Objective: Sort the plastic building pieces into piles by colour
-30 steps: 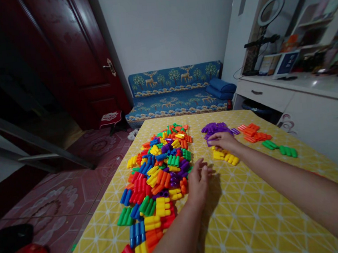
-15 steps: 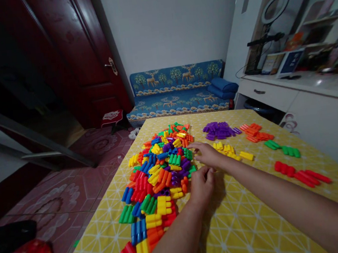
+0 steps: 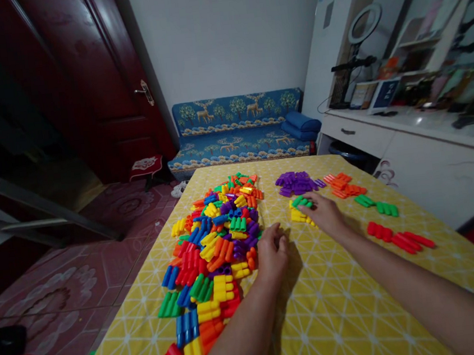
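Note:
My right hand (image 3: 324, 213) pinches a green toy block (image 3: 301, 200) made of joined tubes, above the small group of yellow blocks (image 3: 300, 216). My left hand (image 3: 272, 253) rests on the table at the right edge of a large mixed pile of blocks (image 3: 208, 242). Its fingers are loosely bent and a little apart, with nothing seen in them. Purple blocks (image 3: 296, 183) lie together beyond my right hand. Orange blocks (image 3: 343, 185), a few green blocks (image 3: 386, 208) and red blocks (image 3: 407, 240) lie in separate groups to the right.
A yellow patterned cloth (image 3: 320, 327) covers the table. Behind it stands a blue sofa (image 3: 233, 141) with folded cushions. A white cabinet (image 3: 443, 170) is on the right, a red stool (image 3: 146, 165) and a dark red door (image 3: 101, 90) on the left.
My right hand has moved right from the mixed pile to the yellow group, now with a green block in its fingers. My left hand stays by the pile, its fingers slightly loosened.

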Demonstrator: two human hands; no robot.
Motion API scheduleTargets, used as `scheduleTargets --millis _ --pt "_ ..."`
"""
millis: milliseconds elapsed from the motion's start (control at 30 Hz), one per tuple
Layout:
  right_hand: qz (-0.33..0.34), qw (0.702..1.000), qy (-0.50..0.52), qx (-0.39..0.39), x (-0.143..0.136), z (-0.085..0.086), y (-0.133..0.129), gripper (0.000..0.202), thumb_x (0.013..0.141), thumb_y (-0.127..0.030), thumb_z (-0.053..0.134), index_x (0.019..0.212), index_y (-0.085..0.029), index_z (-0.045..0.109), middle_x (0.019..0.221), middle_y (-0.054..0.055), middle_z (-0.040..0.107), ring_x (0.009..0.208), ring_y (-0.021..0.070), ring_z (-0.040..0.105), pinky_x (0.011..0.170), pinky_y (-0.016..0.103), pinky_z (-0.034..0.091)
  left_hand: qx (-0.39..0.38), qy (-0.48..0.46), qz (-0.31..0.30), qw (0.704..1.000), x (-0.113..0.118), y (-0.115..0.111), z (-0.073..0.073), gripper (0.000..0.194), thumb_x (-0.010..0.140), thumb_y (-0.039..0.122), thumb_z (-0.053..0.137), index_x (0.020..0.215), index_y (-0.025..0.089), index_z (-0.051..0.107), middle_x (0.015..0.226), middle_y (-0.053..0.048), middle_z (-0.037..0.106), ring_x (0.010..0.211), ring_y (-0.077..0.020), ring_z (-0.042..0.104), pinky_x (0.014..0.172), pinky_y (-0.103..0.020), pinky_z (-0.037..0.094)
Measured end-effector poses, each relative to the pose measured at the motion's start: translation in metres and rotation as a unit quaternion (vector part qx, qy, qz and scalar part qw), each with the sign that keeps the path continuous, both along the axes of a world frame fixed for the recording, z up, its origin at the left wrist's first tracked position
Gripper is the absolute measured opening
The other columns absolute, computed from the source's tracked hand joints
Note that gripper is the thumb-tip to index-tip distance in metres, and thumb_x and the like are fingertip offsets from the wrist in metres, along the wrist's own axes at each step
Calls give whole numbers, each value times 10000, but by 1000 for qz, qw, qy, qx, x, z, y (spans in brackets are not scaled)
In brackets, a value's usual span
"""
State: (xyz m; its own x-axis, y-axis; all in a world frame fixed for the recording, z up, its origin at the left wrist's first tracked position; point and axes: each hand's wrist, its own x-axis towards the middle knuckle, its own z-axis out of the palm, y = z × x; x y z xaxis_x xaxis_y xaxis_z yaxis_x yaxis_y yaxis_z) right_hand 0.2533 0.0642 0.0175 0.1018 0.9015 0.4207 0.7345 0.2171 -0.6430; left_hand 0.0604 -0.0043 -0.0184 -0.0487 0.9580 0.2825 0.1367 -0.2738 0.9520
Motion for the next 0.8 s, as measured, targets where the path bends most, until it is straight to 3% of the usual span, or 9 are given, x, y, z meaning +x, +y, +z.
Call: scheduleTargets --millis 133,233,300,367,433,533,600,667,800 --pt "-202 978 -34 -29 104 1 1 391 778 -449 607 1053 -181 683 936 131 726 839 286 680 749 401 519 0 -31 -34 999 3 4 -8 465 794 117 589 1258 155 594 1260 -166 629 1105 -246 643 976 -428 499" --pt "-230 971 -36 -56 153 6 -6 292 780 -417 583 897 -184 714 887 172 719 859 357 681 762 480 514 20 -10 -27 999 3 3 -8 483 777 109 610 1256 166 603 1300 -160 605 1204 -268 583 1053 -464 440" --pt "-227 970 -49 -68 161 9 -13 214 765 -378 589 806 -209 713 847 172 707 853 376 675 777 509 510 30 3 -23 999 1 2 -7 504 764 100 619 1262 173 606 1347 -157 575 1277 -284 526 1099 -481 393" --pt "-219 972 -70 -40 150 12 -19 206 765 -353 577 829 -219 720 901 175 694 881 379 660 807 533 503 36 9 -21 999 0 2 -5 537 757 96 625 1287 177 591 1397 -161 535 1331 -295 473 1123 -490 363" --pt "-192 978 -83 22 121 12 -24 266 784 -350 543 928 -215 722 1012 167 677 912 350 646 842 526 502 36 5 -20 999 0 1 -5 568 753 92 629 1309 191 571 1400 -156 529 1328 -292 476 1109 -487 380" --pt "-77 994 -34 69 57 4 -31 302 802 -359 530 1002 -215 704 1072 121 670 865 258 651 837 438 534 31 -17 -33 999 -1 2 -4 522 779 91 593 1287 209 577 1314 -135 583 1187 -249 590 1015 -442 472" --pt "27 998 54 23 13 -8 -34 277 794 -359 554 984 -214 694 1050 106 685 832 227 665 797 399 558 30 -20 -47 998 -1 2 -3 417 801 96 564 1201 195 627 1206 -118 639 1078 -219 640 961 -406 506" --pt "97 982 156 -47 -23 -23 -35 291 780 -330 575 1024 -210 677 1042 100 707 885 224 689 831 395 564 32 -14 -51 998 -2 3 -3 331 817 109 550 1120 178 663 1114 -105 676 1038 -211 651 943 -388 514" --pt "117 948 279 -100 -53 -49 -32 386 754 -270 600 1137 -231 630 1205 103 679 1060 223 678 917 394 555 48 10 -41 998 -2 3 -3 315 833 122 542 1127 161 650 1103 -113 683 1046 -218 646 945 -392 511"
